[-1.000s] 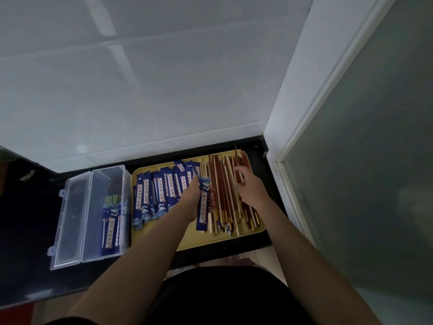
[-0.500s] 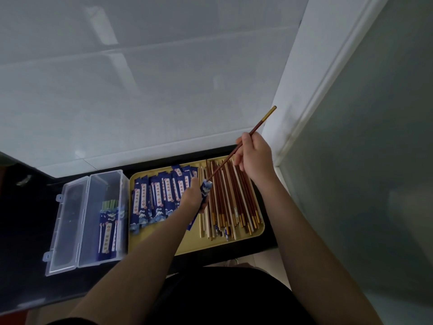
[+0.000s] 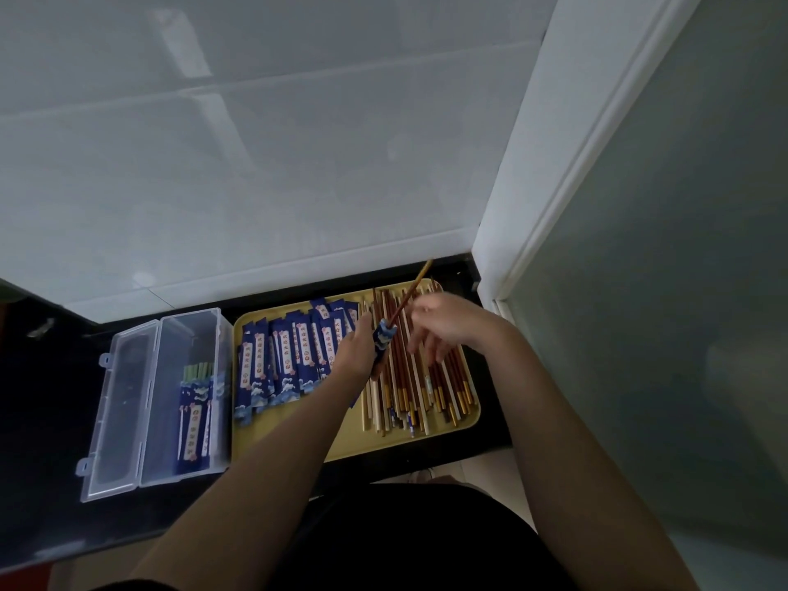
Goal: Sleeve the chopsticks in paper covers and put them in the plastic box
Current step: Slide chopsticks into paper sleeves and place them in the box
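Blue paper cover (image 3: 382, 339) half-hidden behind left hand (image 3: 356, 351)

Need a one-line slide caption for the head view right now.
Left hand holds a blue paper cover with one chopstick inserted; right hand reaches over the tray's loose chopsticks.

The paper covers (image 3: 294, 360) are dark blue with white wave patterns and pale label strips. The chopsticks (image 3: 409, 377) are reddish-brown, cream and gold-tipped on a yellow tray (image 3: 426, 437); the plastic box (image 3: 128, 420) is clear.
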Demonstrator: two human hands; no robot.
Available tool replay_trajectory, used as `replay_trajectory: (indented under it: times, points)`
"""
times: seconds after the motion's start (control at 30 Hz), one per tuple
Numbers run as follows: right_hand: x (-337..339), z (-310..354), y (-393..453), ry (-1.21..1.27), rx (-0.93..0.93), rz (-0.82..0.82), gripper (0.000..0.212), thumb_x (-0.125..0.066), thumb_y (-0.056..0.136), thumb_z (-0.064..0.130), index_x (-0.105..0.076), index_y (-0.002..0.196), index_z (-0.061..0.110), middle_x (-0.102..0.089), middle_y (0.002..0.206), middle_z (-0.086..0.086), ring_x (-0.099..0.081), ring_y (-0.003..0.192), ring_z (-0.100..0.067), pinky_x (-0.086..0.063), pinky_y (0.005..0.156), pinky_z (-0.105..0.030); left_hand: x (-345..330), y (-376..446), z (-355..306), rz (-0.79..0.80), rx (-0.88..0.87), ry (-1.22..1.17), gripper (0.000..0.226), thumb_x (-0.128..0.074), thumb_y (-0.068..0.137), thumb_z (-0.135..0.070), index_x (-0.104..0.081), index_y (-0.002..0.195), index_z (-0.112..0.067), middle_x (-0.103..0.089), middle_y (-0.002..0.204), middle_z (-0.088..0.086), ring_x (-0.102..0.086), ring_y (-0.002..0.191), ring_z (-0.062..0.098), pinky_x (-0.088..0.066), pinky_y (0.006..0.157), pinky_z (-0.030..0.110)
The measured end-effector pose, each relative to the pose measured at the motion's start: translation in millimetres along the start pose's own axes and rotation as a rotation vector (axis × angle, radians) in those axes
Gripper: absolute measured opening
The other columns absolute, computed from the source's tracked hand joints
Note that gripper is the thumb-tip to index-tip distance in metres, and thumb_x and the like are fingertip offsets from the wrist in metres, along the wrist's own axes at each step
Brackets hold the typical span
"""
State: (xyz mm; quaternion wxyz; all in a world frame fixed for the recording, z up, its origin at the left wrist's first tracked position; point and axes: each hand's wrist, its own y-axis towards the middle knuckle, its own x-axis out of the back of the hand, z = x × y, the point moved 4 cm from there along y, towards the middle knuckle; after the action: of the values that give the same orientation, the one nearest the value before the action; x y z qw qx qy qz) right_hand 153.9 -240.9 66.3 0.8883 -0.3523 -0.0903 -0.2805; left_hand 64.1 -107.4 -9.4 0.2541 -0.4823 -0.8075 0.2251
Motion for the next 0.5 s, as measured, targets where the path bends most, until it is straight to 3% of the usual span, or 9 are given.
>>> replay_trajectory:
  times: [0.03, 0.1, 0.2, 0.27, 0.4, 0.5]
  points:
    - [-2, -10, 2, -0.045, -0.078, 0.043, 0.029, -0.038, 0.109, 0.018, -0.05, 0.133, 0.008, -0.074, 0.09, -0.01, -0.07, 0.06, -0.018, -0.055, 0.057, -0.027, 0, 2, -1, 0.006, -0.002, -0.014, 0.053, -0.028, 0.103, -0.05, -0.058, 0.085, -0.01, -0.052, 0.067, 0.008, -0.047, 0.057, 0.017, -0.039, 0.055, 0.029]
    - [-1, -33, 12, -0.099, -0.218, -0.027, 0.031, -0.041, 0.107, 0.015, -0.051, 0.135, 0.004, -0.073, 0.091, -0.012, -0.07, 0.061, -0.019, -0.055, 0.059, -0.029, -1, 3, -2, 0.019, -0.004, -0.024, 0.051, -0.031, 0.103, -0.051, -0.057, 0.084, -0.012, -0.052, 0.065, 0.007, -0.047, 0.052, 0.015, -0.042, 0.047, 0.025]
    - [-4, -66, 22, -0.246, -0.358, -0.186, 0.019, -0.045, 0.102, 0.01, -0.061, 0.111, 0.005, -0.069, 0.088, -0.011, -0.071, 0.069, -0.022, -0.059, 0.067, -0.032, -3, 2, 2, 0.058, 0.018, -0.045, 0.044, -0.035, 0.103, -0.047, -0.057, 0.09, -0.012, -0.05, 0.062, 0.003, -0.046, 0.049, 0.014, -0.042, 0.048, 0.028]
    - [-13, -83, 23, -0.346, -0.379, -0.259, 0.011, -0.048, 0.098, 0.007, -0.059, 0.096, 0.009, -0.062, 0.083, -0.007, -0.068, 0.077, -0.024, -0.053, 0.066, -0.031, -6, 2, 3, 0.105, 0.018, -0.055, 0.036, -0.036, 0.104, -0.041, -0.056, 0.1, -0.011, -0.05, 0.063, 0.002, -0.046, 0.049, 0.013, -0.042, 0.05, 0.029]
    - [-36, -103, 18, -0.415, -0.4, -0.412, 0.017, -0.047, 0.102, 0.008, -0.056, 0.116, 0.005, -0.063, 0.102, -0.008, -0.062, 0.089, -0.021, -0.044, 0.069, -0.03, -10, 0, 3, 0.092, 0.044, -0.085, 0.016, -0.039, 0.104, -0.023, -0.054, 0.106, -0.017, -0.056, 0.075, 0.009, -0.055, 0.058, 0.019, -0.051, 0.056, 0.034]
    - [-46, -107, 17, -0.404, -0.385, -0.447, 0.021, -0.042, 0.106, 0.011, -0.057, 0.119, 0.004, -0.066, 0.112, -0.01, -0.066, 0.097, -0.023, -0.044, 0.07, -0.029, -12, -1, 5, 0.115, 0.1, -0.127, 0.016, -0.048, 0.102, -0.02, -0.057, 0.113, -0.012, -0.063, 0.087, 0.013, -0.065, 0.069, 0.022, -0.058, 0.064, 0.037]
